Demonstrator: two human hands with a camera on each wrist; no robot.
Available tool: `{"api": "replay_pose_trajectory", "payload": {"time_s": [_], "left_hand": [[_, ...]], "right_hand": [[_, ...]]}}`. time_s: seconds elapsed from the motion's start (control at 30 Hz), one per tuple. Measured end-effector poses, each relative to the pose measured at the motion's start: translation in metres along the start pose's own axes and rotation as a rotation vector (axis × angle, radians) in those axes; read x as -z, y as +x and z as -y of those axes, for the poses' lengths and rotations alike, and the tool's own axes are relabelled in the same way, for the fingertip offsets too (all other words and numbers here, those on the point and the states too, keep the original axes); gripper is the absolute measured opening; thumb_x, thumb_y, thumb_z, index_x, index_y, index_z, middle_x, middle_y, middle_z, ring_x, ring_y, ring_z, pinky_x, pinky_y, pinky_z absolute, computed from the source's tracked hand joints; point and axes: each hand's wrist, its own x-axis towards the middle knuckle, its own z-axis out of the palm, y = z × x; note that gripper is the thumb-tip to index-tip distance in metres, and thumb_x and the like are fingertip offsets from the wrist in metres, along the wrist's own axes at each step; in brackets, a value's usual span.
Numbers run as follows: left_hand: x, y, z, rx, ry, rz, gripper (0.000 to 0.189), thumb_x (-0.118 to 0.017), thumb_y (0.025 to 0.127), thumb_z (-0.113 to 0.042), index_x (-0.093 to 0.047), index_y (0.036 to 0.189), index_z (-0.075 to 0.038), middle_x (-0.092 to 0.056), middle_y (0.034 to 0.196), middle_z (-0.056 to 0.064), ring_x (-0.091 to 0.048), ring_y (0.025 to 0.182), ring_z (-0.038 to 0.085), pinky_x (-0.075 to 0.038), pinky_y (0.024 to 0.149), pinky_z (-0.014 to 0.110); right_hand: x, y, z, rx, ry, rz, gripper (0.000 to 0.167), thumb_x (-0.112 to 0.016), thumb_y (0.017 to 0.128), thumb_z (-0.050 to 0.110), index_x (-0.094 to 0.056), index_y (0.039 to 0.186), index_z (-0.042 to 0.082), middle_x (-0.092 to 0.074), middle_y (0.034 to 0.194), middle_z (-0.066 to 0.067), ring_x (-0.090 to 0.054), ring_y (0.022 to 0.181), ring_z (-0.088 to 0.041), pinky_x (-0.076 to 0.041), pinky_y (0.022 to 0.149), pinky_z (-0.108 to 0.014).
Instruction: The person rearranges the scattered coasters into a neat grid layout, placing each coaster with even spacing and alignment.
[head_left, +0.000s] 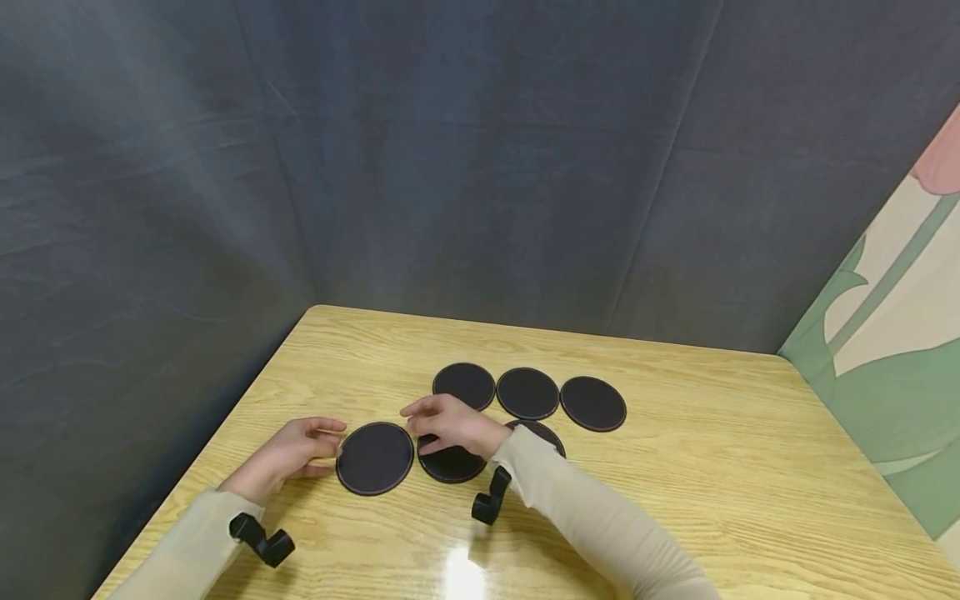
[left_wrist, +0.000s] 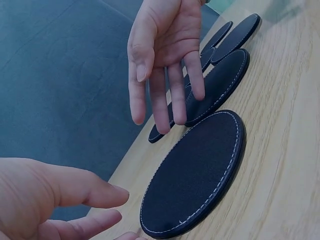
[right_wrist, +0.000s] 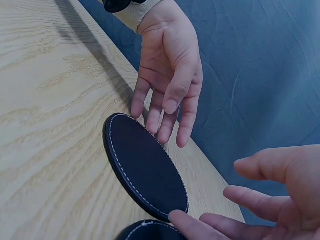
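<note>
Round black coasters with pale edge stitching lie flat on the table. My left hand [head_left: 303, 446] is at the left edge of the front-left coaster [head_left: 375, 458], its fingers relaxed and gripping nothing; whether a fingertip touches the rim I cannot tell. Over the middle front coaster [head_left: 453, 468] hovers my right hand [head_left: 450, 423], fingers loosely spread and pointing left, toward the front-left coaster. A third front coaster [head_left: 543, 432] is partly hidden by my right sleeve. In the right wrist view, the front-left coaster [right_wrist: 145, 165] lies between both hands.
Behind the front row, three more coasters sit side by side: a left one [head_left: 465, 382], a middle one [head_left: 528, 393] and a right one [head_left: 593, 403]. The wooden table [head_left: 712, 467] meets a dark cloth [head_left: 480, 167] at the back and left. A floral panel [head_left: 892, 350] stands at right.
</note>
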Motion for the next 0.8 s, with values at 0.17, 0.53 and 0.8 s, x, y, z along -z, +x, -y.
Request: {"api": "replay_pose_trajectory", "payload": {"time_s": [0.17,0.53,0.8], "left_hand": [[-0.001,-0.004,-0.002,0.004,-0.009,0.006,0.051,-0.059,0.088,-0.002,-0.044,0.136,0.012,-0.048,0.129,0.031,-0.063,0.095,0.019,-0.059,0.081,0.040],[-0.002,-0.008,-0.001,-0.018,-0.035,0.041,0.055,-0.060,0.089,-0.001,-0.040,0.138,0.014,-0.042,0.134,0.035,-0.062,0.101,0.022,-0.059,0.084,0.043],[-0.006,-0.011,-0.003,-0.018,-0.061,0.032,0.055,-0.059,0.088,0.002,-0.039,0.137,0.015,-0.041,0.132,0.034,-0.058,0.103,0.022,-0.058,0.087,0.044]], "right_hand": [[-0.002,0.002,-0.001,-0.012,-0.015,-0.002,0.037,-0.055,0.097,0.010,-0.055,0.132,-0.002,-0.059,0.122,-0.021,-0.057,0.116,-0.033,-0.058,0.087,-0.044],[-0.006,0.004,0.000,-0.031,-0.055,-0.005,0.036,-0.059,0.095,0.013,-0.059,0.129,0.000,-0.061,0.123,-0.018,-0.058,0.114,-0.030,-0.060,0.083,-0.041],[-0.008,0.004,0.002,-0.045,-0.080,0.002,0.035,-0.060,0.096,0.015,-0.059,0.128,0.001,-0.061,0.122,-0.012,-0.057,0.118,-0.028,-0.060,0.083,-0.040]]}}
